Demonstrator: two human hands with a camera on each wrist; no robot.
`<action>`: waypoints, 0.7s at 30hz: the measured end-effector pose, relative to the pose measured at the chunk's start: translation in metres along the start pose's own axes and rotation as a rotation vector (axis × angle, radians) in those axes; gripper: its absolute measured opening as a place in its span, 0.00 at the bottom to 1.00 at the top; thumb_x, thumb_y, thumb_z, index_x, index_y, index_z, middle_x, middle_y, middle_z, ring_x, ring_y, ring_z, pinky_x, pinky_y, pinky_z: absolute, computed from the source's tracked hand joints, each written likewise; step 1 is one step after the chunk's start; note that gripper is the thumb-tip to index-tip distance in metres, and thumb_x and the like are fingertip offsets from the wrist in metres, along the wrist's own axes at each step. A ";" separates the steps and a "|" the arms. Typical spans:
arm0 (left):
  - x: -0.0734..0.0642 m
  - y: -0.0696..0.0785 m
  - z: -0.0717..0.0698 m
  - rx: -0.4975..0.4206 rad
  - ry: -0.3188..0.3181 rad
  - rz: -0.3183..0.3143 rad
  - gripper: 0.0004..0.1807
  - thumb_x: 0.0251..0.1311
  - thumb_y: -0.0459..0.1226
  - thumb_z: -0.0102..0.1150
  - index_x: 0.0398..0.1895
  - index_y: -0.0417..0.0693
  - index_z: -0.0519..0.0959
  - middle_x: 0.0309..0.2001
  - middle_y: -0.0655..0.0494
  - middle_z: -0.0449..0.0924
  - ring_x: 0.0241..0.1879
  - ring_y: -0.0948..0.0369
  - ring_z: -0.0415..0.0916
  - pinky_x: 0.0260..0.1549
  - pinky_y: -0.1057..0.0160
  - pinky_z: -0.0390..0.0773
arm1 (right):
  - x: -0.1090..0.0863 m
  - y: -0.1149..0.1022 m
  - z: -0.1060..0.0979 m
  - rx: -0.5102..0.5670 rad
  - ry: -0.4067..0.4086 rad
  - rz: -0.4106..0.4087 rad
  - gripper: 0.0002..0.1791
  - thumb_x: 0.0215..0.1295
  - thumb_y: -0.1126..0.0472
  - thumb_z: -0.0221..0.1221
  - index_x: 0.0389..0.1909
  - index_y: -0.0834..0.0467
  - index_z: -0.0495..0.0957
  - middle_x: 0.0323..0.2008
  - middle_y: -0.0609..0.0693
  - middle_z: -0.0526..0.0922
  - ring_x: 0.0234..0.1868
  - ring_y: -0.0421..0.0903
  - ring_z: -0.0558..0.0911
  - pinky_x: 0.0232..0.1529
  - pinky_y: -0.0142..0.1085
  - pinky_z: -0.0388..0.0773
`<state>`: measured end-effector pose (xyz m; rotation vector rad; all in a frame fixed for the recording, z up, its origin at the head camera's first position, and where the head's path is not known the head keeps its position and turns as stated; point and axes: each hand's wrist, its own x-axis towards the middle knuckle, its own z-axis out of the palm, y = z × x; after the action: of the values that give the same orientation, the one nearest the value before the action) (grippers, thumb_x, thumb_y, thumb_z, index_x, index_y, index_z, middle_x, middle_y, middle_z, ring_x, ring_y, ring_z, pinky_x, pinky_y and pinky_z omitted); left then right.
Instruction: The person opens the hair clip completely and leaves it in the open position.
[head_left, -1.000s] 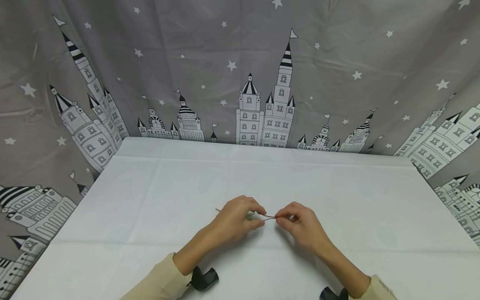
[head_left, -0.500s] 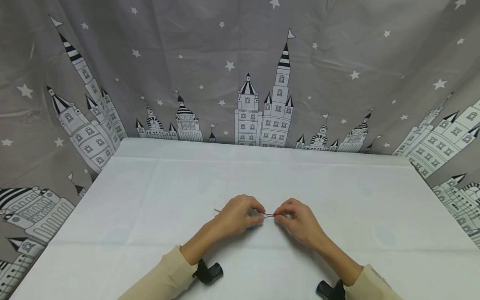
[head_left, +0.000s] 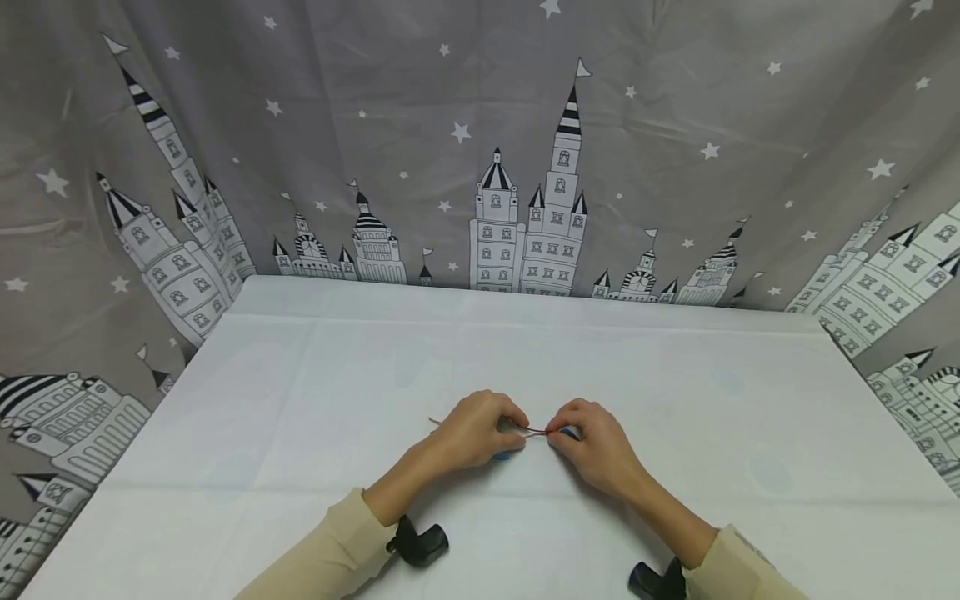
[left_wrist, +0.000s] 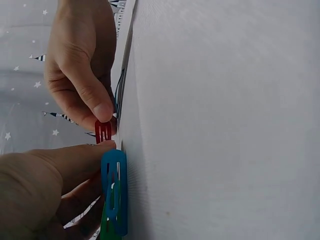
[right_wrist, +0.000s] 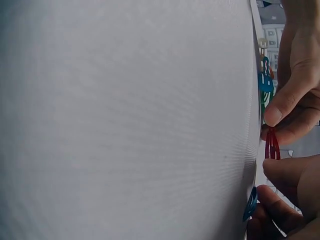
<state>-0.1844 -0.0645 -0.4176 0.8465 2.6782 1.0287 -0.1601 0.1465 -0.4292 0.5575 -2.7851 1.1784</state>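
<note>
Between the two hands a red snap hair clip is stretched, its slots parted. My left hand pinches one end with thumb and fingers; my right hand pinches the other. A blue snap hair clip lies just below the left fingers, with a green clip partly behind it. Another blue clip shows beside the right hand's lower fingers. Past the left hand, the tip of a tan clip pokes out; the left hand hides most of that group in the head view.
A white cloth covers the table under both hands. Behind it hangs a grey curtain printed with castles and stars. Black wrist cameras sit below the beige sleeves.
The right hand has shifted slightly left toward the left hand. A blue clip has come into view below the left fingers, and another inside the right hand. Both hands keep pinching the red clip.
</note>
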 end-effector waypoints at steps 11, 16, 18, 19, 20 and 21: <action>0.003 -0.005 0.002 0.032 0.023 0.040 0.10 0.56 0.35 0.71 0.41 0.43 0.87 0.39 0.57 0.85 0.47 0.56 0.76 0.51 0.56 0.73 | 0.002 -0.001 0.001 -0.023 -0.011 -0.006 0.06 0.58 0.71 0.67 0.30 0.57 0.87 0.36 0.45 0.80 0.43 0.48 0.77 0.47 0.46 0.73; 0.003 -0.003 0.002 0.036 0.007 0.027 0.09 0.56 0.35 0.71 0.40 0.44 0.87 0.39 0.59 0.84 0.46 0.57 0.75 0.50 0.57 0.73 | 0.002 -0.001 0.001 -0.027 -0.003 -0.004 0.06 0.58 0.72 0.67 0.30 0.57 0.87 0.36 0.45 0.80 0.42 0.47 0.76 0.45 0.44 0.73; 0.003 -0.003 0.002 0.040 0.002 0.024 0.09 0.56 0.35 0.71 0.40 0.45 0.87 0.38 0.59 0.83 0.46 0.57 0.75 0.50 0.57 0.73 | 0.001 -0.001 0.002 -0.026 0.002 -0.007 0.06 0.57 0.72 0.67 0.29 0.57 0.87 0.36 0.45 0.80 0.42 0.47 0.76 0.45 0.44 0.73; 0.003 -0.003 0.002 0.041 0.001 0.024 0.09 0.56 0.35 0.71 0.40 0.45 0.87 0.38 0.59 0.83 0.46 0.57 0.75 0.50 0.57 0.73 | 0.001 -0.001 0.002 -0.025 0.004 -0.010 0.06 0.57 0.72 0.67 0.29 0.57 0.87 0.35 0.45 0.80 0.42 0.47 0.76 0.45 0.44 0.73; 0.003 -0.002 0.002 0.042 -0.001 0.022 0.09 0.56 0.35 0.71 0.40 0.45 0.87 0.38 0.60 0.83 0.46 0.58 0.75 0.50 0.58 0.73 | 0.001 -0.001 0.002 -0.026 0.005 -0.010 0.06 0.57 0.72 0.67 0.29 0.57 0.87 0.35 0.45 0.80 0.42 0.47 0.76 0.45 0.44 0.73; 0.003 -0.002 0.002 0.043 -0.003 0.023 0.09 0.56 0.36 0.71 0.40 0.45 0.87 0.38 0.60 0.83 0.45 0.58 0.75 0.50 0.58 0.73 | 0.001 -0.001 0.002 -0.027 0.005 -0.007 0.06 0.57 0.72 0.67 0.29 0.57 0.87 0.35 0.45 0.80 0.42 0.46 0.76 0.45 0.44 0.73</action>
<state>-0.1873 -0.0630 -0.4205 0.8879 2.7037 0.9776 -0.1605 0.1445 -0.4300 0.5606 -2.7882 1.1380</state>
